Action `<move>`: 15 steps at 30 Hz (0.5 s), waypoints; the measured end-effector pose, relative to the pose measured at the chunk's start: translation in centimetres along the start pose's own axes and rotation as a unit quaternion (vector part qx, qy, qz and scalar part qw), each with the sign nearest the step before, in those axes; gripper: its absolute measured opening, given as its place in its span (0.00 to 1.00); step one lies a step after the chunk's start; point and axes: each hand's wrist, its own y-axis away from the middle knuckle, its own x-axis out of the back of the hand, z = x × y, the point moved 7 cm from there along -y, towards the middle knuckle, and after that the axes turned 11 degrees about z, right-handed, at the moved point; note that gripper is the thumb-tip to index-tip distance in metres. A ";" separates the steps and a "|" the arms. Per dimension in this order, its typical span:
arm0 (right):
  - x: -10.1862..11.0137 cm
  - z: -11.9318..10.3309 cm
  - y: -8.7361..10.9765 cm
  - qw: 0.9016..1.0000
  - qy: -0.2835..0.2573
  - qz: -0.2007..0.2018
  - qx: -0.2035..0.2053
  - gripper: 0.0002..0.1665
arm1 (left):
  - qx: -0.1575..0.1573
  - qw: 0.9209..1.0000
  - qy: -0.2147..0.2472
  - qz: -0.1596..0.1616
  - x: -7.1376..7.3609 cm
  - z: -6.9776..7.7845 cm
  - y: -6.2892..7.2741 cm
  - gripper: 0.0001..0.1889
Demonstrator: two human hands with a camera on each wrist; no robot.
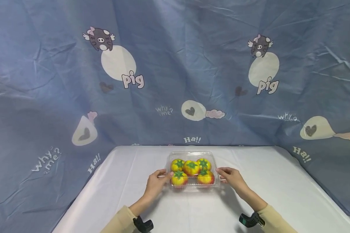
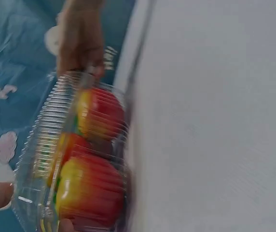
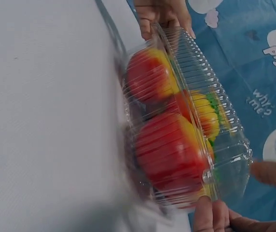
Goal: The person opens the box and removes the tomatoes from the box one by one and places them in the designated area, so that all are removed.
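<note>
A clear plastic clamshell container (image 1: 192, 186) with a ribbed edge is held between both hands over the white table. Inside it are several red-and-yellow fruits (image 1: 191, 167) with green star-shaped tops, like tomatoes. My left hand (image 1: 156, 185) grips the container's left side, thumb near the front corner. On the opposite side, my right hand (image 1: 234, 179) pinches the edge between thumb and fingers. The lid lies down over the fruits. In the right wrist view, the right thumb (image 3: 268, 171) is at the lid's edge and the fingertips (image 3: 204, 212) are at the lower side.
A white cloth covers the table (image 1: 189, 210). Behind and at both sides hangs a blue curtain (image 1: 175, 64) printed with pigs and words. Each wrist carries a dark band (image 1: 251, 220) over a beige sleeve (image 1: 275, 221).
</note>
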 end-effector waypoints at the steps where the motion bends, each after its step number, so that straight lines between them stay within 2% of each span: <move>1: -0.2 -0.1 -0.1 1.000 0.000 -0.003 -0.004 0.32 | 0.021 1.000 0.013 -0.003 0.1 -0.2 -0.2 0.33; 5: -0.8 -0.5 -0.6 1.000 0.002 -0.020 -0.010 0.30 | 0.073 0.997 0.028 -0.018 0.4 -0.8 -0.9 0.32; 9: -1.2 -0.9 -1.0 1.000 0.008 -0.026 -0.012 0.27 | 0.098 0.995 0.010 -0.036 0.6 -1.0 -1.5 0.33; 13: -1.5 -1.0 -1.2 0.999 0.019 -0.031 -0.024 0.27 | 0.094 0.994 -0.019 -0.044 0.8 -1.1 -2.1 0.32; 15: -1.6 -1.0 -1.2 0.998 0.024 -0.039 -0.031 0.28 | 0.081 0.995 -0.032 -0.043 0.9 -1.1 -2.2 0.30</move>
